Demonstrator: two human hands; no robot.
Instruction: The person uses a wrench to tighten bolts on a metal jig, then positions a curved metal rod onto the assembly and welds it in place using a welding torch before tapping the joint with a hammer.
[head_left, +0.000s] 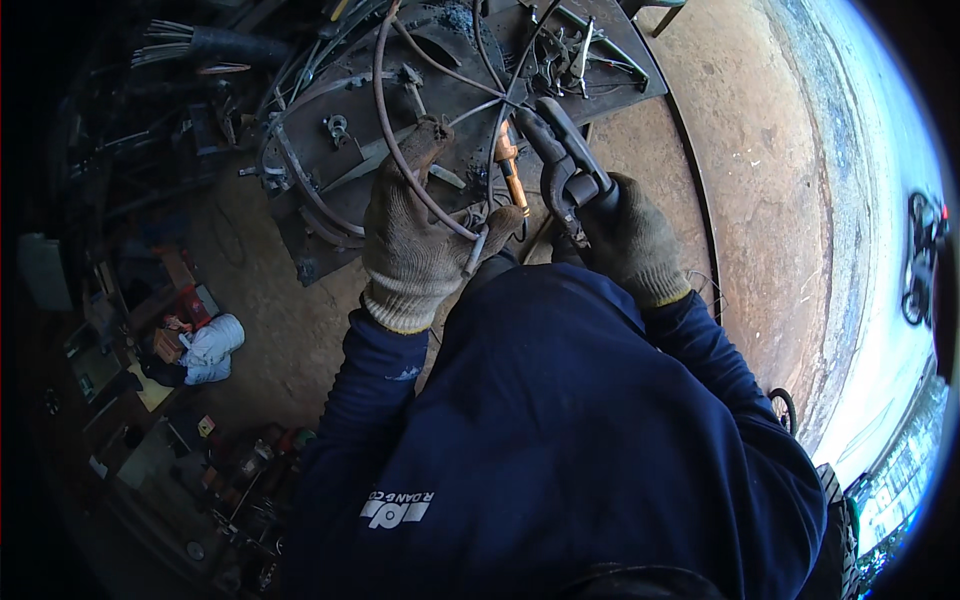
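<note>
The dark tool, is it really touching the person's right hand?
Touching. The head view shows it: the gloved right hand is closed around the lower end of the dark tool, with no gap between them.

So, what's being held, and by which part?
The right hand grips a black tool by its near end; whether the left hand holds anything can't be told.

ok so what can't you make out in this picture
- Head view: fingertips of the brown-gloved right hand, hidden by the black handheld tool.
- Head view: black treaded tyre, partly hidden by the navy-blue jacket and cut off below.
- Head view: dark clutter at lower left, too small and shadowed.
</note>
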